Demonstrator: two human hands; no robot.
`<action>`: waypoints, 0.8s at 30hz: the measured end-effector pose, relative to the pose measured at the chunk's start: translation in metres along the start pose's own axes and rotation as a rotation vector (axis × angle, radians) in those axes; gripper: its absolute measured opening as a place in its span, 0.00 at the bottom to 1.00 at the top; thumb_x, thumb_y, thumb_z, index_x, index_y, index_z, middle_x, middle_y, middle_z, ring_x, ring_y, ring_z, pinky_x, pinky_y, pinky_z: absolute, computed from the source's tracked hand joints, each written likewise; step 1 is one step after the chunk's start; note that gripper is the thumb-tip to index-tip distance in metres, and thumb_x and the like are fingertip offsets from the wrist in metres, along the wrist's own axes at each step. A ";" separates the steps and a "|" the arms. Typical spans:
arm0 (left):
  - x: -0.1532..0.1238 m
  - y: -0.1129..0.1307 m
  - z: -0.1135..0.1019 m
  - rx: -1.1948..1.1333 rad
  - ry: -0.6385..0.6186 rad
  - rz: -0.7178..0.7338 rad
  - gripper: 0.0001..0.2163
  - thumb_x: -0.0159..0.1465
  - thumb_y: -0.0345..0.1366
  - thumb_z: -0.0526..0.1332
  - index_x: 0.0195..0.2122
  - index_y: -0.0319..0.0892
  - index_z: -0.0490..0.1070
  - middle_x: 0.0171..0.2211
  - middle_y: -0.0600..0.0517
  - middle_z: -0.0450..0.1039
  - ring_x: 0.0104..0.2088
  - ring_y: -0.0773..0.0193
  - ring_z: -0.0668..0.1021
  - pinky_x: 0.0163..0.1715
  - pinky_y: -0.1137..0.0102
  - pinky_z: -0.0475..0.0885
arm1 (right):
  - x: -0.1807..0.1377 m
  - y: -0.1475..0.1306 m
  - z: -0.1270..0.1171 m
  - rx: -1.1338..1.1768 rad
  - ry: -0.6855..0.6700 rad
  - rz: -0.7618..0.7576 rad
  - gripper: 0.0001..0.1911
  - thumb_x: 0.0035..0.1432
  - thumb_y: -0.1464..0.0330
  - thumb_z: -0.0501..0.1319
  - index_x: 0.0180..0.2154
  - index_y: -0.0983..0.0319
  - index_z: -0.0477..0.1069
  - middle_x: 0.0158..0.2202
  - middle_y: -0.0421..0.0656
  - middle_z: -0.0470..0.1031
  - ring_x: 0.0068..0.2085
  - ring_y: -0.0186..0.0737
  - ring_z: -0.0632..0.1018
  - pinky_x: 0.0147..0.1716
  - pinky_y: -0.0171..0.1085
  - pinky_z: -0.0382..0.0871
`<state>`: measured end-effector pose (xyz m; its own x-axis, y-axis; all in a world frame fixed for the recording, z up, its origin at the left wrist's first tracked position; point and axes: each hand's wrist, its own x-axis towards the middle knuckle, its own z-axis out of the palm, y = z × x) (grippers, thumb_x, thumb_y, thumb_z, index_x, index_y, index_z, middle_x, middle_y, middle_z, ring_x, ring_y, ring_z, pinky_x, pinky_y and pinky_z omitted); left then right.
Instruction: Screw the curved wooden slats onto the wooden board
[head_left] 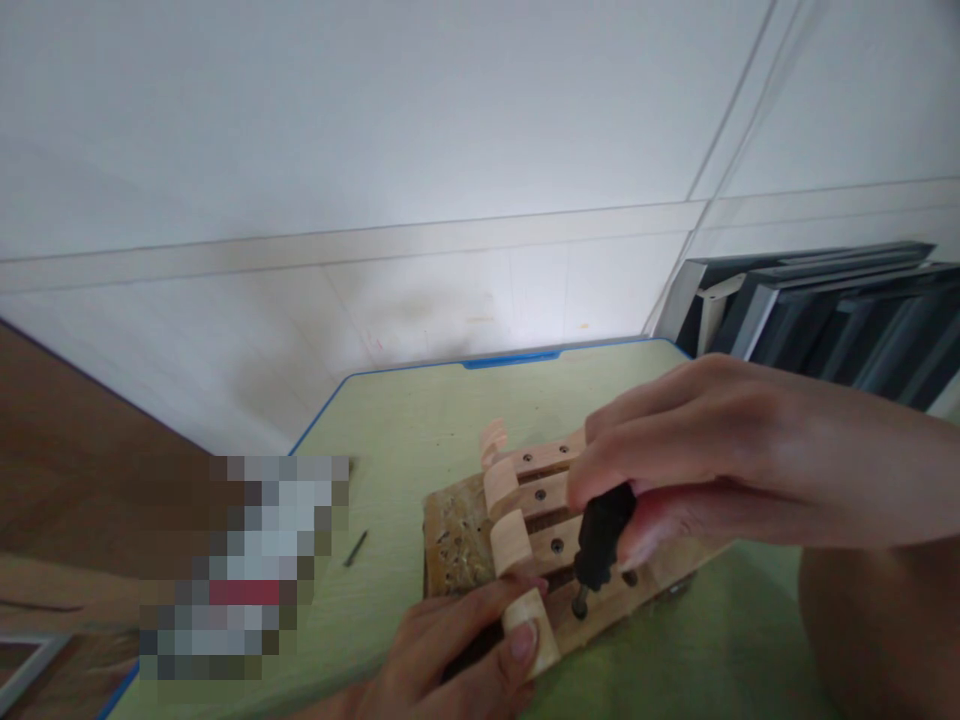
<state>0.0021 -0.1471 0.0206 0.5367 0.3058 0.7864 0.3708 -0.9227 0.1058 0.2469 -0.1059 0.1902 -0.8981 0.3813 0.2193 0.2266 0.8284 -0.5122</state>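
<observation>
A black-handled screwdriver [604, 535] is gripped from above in my right hand [697, 450]. Its tip stands in a round hole of the nearest wooden slat [566, 600], seemingly on a screw there. My left hand [457, 640] is closed around the rounded end block [530, 630] of that same slat, thumb on the near side and fingers on the far side. Several such slats lie side by side, with dark screws [556, 546] sunk in their holes. Beneath them shows a worn wooden board [456, 530] with rough, pitted marks. My right hand hides the slats' far right ends.
A loose screw [355, 549] lies on the pale green table [390, 430], which has a blue edge. A pixelated item [262, 560] is at the table's left. Dark flat panels [832, 320] lean against the white wall [420, 300] at right.
</observation>
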 end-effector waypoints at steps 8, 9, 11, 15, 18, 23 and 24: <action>-0.002 -0.001 -0.003 -0.041 0.017 0.030 0.20 0.65 0.26 0.53 0.59 0.40 0.60 0.47 0.44 0.74 0.47 0.68 0.77 0.37 0.79 0.76 | 0.001 0.002 0.004 -0.112 0.020 -0.025 0.12 0.60 0.66 0.62 0.30 0.69 0.71 0.24 0.35 0.65 0.28 0.24 0.67 0.28 0.25 0.58; -0.001 -0.001 -0.003 -0.045 0.017 0.029 0.20 0.65 0.26 0.53 0.59 0.39 0.60 0.47 0.44 0.74 0.47 0.67 0.77 0.38 0.79 0.76 | 0.001 0.002 0.004 -0.134 0.025 -0.023 0.13 0.60 0.65 0.62 0.29 0.68 0.69 0.23 0.34 0.63 0.27 0.24 0.66 0.27 0.25 0.57; -0.001 -0.001 -0.003 -0.058 0.011 0.031 0.20 0.65 0.26 0.54 0.58 0.38 0.61 0.46 0.44 0.74 0.47 0.67 0.77 0.37 0.79 0.76 | 0.002 0.001 0.004 -0.166 0.033 -0.009 0.14 0.61 0.64 0.61 0.28 0.67 0.67 0.23 0.34 0.61 0.26 0.24 0.65 0.26 0.26 0.55; -0.002 -0.002 -0.003 -0.080 -0.012 0.045 0.20 0.65 0.26 0.54 0.58 0.38 0.60 0.46 0.44 0.73 0.49 0.66 0.76 0.37 0.77 0.77 | 0.000 0.002 0.004 -0.245 0.055 0.053 0.16 0.62 0.63 0.59 0.25 0.65 0.64 0.21 0.33 0.59 0.24 0.25 0.63 0.24 0.28 0.53; -0.003 0.000 -0.003 -0.098 -0.025 0.019 0.20 0.65 0.25 0.54 0.59 0.37 0.60 0.47 0.44 0.72 0.51 0.66 0.74 0.40 0.76 0.77 | -0.001 0.007 0.006 -0.309 0.096 0.117 0.19 0.63 0.62 0.57 0.22 0.64 0.61 0.20 0.33 0.58 0.23 0.25 0.61 0.24 0.30 0.50; -0.004 0.004 -0.002 -0.090 -0.035 0.006 0.20 0.66 0.25 0.53 0.59 0.38 0.58 0.48 0.44 0.70 0.52 0.66 0.73 0.42 0.74 0.76 | 0.000 0.014 0.010 -0.349 0.140 0.128 0.22 0.63 0.61 0.57 0.20 0.64 0.59 0.18 0.33 0.56 0.21 0.26 0.57 0.23 0.32 0.47; -0.004 0.005 -0.003 -0.089 -0.023 0.036 0.20 0.66 0.25 0.53 0.59 0.37 0.58 0.48 0.44 0.70 0.52 0.66 0.73 0.42 0.75 0.76 | 0.001 0.014 0.011 -0.344 0.135 0.124 0.22 0.63 0.61 0.57 0.20 0.64 0.60 0.18 0.33 0.57 0.21 0.26 0.58 0.23 0.32 0.47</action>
<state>0.0000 -0.1533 0.0199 0.5663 0.2767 0.7764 0.2830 -0.9500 0.1322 0.2448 -0.0985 0.1747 -0.8036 0.5185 0.2921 0.4640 0.8533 -0.2380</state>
